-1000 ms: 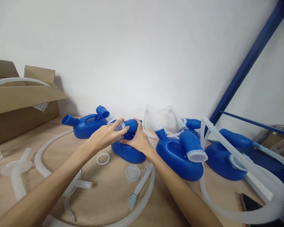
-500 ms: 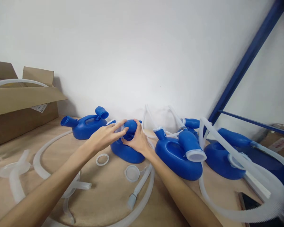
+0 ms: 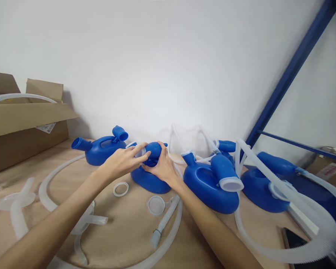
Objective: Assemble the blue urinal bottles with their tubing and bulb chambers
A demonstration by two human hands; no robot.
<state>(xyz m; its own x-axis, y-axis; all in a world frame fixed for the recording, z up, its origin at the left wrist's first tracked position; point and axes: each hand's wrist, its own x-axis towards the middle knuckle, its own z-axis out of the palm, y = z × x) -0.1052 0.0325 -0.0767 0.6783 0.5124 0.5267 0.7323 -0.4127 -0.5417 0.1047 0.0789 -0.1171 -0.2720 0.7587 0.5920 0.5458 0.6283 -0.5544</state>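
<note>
Hands (image 3: 123,161) (image 3: 165,168) around a blue spout (image 3: 153,150), its white rim (image 3: 141,151) partly hidden.

Both forearms (image 3: 72,203) are slender and bare.

Likely a small workshop: matching bottles (image 3: 151,182) stand under and either side of the left hand (image 3: 126,161) and right hand (image 3: 164,166), with a ring (image 3: 114,189) and hose (image 3: 44,194) loose nearby; a carton (image 3: 28,147) stands open left of the left hand, a blue frame (image 3: 292,69) well right of the right.

The wall (image 3: 162,67) is bright — lower-right hose (image 3: 320,243) blurred.
</note>
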